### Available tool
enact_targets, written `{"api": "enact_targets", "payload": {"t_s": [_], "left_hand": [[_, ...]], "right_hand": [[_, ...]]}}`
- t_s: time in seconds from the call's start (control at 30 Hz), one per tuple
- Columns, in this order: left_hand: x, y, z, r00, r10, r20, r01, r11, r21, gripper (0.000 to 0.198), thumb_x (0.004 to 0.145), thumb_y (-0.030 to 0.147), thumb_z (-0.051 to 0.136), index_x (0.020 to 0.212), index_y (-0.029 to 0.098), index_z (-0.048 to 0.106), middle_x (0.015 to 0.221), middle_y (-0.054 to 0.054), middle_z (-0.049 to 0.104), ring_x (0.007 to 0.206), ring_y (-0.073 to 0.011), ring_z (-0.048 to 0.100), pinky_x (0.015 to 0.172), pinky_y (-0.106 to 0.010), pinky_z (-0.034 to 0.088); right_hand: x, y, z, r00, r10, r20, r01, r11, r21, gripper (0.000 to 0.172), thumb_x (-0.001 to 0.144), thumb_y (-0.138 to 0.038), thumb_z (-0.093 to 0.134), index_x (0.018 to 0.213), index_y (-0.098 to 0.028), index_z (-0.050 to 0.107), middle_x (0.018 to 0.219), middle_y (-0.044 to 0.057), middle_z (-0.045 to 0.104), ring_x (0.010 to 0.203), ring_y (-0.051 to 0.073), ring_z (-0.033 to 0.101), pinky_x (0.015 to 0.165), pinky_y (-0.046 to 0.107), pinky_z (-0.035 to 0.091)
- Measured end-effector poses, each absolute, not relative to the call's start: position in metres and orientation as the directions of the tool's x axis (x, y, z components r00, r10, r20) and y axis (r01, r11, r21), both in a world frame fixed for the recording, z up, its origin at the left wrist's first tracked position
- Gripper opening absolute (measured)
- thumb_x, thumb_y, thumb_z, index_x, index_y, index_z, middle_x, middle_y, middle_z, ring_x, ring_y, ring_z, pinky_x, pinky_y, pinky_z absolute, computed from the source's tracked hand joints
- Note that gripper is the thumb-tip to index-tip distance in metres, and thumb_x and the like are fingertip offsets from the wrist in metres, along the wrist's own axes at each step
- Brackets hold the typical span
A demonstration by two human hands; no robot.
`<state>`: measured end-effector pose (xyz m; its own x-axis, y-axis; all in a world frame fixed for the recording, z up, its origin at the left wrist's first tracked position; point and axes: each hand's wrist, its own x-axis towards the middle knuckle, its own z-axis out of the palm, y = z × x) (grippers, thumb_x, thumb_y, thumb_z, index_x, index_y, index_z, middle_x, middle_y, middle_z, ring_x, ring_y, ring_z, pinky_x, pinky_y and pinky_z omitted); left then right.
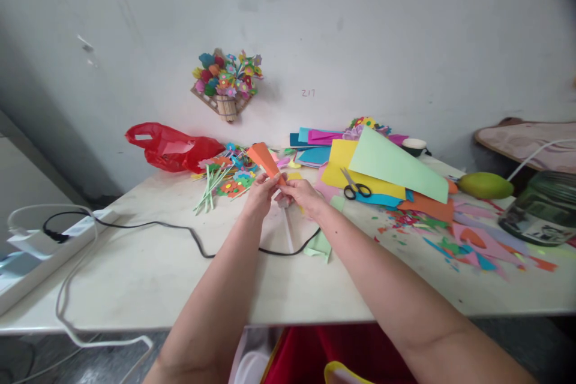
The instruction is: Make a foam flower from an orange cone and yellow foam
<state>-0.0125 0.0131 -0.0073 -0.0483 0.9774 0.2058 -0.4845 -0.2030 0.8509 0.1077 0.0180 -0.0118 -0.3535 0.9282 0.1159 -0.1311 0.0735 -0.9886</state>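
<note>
- Over the desk (148,276), near mid-frame: orange piece (264,158), raised between both hands.
- Shape: long and tapered, broad end up and away to the left, narrow end down at the fingers.
- Looks folded or rolled, can't tell which; a lengthwise line splits it into two faces. Plain matte orange, tilted, not upright.
- Left hand (264,187): fingers pinched on the narrow end.
- Right hand (300,193): also clamped on the narrow end, from the right side.
- Pale strip (288,231) runs below the hands; upper end hidden.
- Cut flowers (234,186) and green stems (209,189) just left of the hands. Scissors (357,185) to the right, on yellow sheet (338,159).
</note>
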Motion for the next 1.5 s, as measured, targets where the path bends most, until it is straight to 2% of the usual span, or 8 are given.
{"api": "enact_targets", "payload": {"t_s": [0.13,0.3,0.5,0.63,0.8,1.13,1.3,1.5], "left_hand": [[-0.014,0.016,-0.009,-0.074,0.974,0.215,-0.467,-0.224,0.855,0.032,0.053,0.026,0.079,0.076,0.013,0.06,0.072,-0.004,0.067,0.058,-0.0116,0.059,0.052,-0.023,0.039],[-0.013,0.017,-0.012,-0.134,0.964,0.232,-0.408,-0.266,0.873,0.034,0.051,0.028,0.079,0.071,0.014,0.055,0.06,-0.001,0.063,0.047,-0.0097,0.053,0.047,-0.023,0.034],[-0.01,0.016,-0.011,-0.222,0.95,0.22,-0.398,-0.294,0.869,0.044,0.046,0.024,0.081,0.078,0.016,0.053,0.062,0.0,0.064,0.054,-0.0121,0.058,0.058,-0.025,0.041],[-0.011,0.017,-0.009,-0.202,0.949,0.242,-0.412,-0.306,0.858,0.041,0.05,0.028,0.08,0.082,0.015,0.058,0.065,0.0,0.066,0.059,-0.0118,0.06,0.066,-0.026,0.042],[-0.013,0.018,-0.009,-0.221,0.937,0.272,-0.424,-0.343,0.838,0.044,0.05,0.027,0.081,0.085,0.015,0.057,0.068,-0.001,0.068,0.06,-0.0123,0.061,0.069,-0.027,0.043],[-0.005,0.015,-0.008,-0.293,0.913,0.285,-0.335,-0.377,0.864,0.052,0.045,0.029,0.082,0.087,0.017,0.053,0.061,0.001,0.064,0.053,-0.0125,0.057,0.055,-0.025,0.039],[-0.009,0.017,-0.008,-0.348,0.911,0.223,-0.342,-0.345,0.874,0.044,0.061,0.05,0.07,0.086,0.017,0.056,0.063,0.0,0.063,0.056,-0.0117,0.058,0.065,-0.027,0.043],[-0.018,0.019,-0.012,-0.44,0.861,0.255,-0.332,-0.421,0.844,0.049,0.068,0.065,0.053,0.06,0.018,0.044,0.071,-0.007,0.066,0.063,-0.0134,0.059,0.07,-0.031,0.046]], "right_hand": [[0.109,0.015,-0.009,-0.383,0.921,0.074,-0.128,0.026,-0.991,0.013,0.077,-0.024,0.06,0.077,-0.013,0.064,0.06,0.003,0.066,0.041,0.004,0.045,0.04,0.016,0.031],[0.106,0.012,-0.006,-0.322,0.933,0.158,-0.11,0.129,-0.986,0.009,0.073,-0.021,0.065,0.076,-0.013,0.064,0.058,0.0,0.063,0.047,0.006,0.053,0.045,0.017,0.038],[0.105,0.015,-0.011,-0.279,0.948,0.151,-0.016,0.152,-0.988,0.016,0.079,-0.028,0.061,0.073,-0.014,0.06,0.057,0.001,0.062,0.045,0.006,0.052,0.043,0.016,0.037],[0.107,0.02,-0.014,-0.313,0.938,0.148,-0.099,0.123,-0.987,0.026,0.079,-0.039,0.059,0.073,-0.013,0.058,0.058,0.001,0.061,0.042,0.005,0.048,0.037,0.015,0.029],[0.111,0.02,-0.014,-0.402,0.905,0.14,-0.189,0.068,-0.98,0.033,0.075,-0.046,0.062,0.073,-0.013,0.057,0.058,0.001,0.061,0.043,0.005,0.047,0.038,0.016,0.033],[0.106,0.021,-0.016,-0.362,0.922,0.14,-0.149,0.091,-0.985,0.027,0.077,-0.039,0.062,0.072,-0.013,0.058,0.061,0.002,0.063,0.044,0.006,0.051,0.037,0.016,0.034],[0.109,0.02,-0.013,-0.392,0.912,0.122,-0.26,0.017,-0.966,0.027,0.076,-0.038,0.063,0.081,-0.013,0.06,0.06,0.002,0.061,0.044,0.007,0.05,0.039,0.018,0.034],[0.118,0.016,-0.005,-0.491,0.866,0.095,-0.448,-0.158,-0.88,0.022,0.075,-0.032,0.063,0.087,-0.013,0.059,0.056,-0.003,0.052,0.046,0.007,0.046,0.042,0.019,0.033]]}}
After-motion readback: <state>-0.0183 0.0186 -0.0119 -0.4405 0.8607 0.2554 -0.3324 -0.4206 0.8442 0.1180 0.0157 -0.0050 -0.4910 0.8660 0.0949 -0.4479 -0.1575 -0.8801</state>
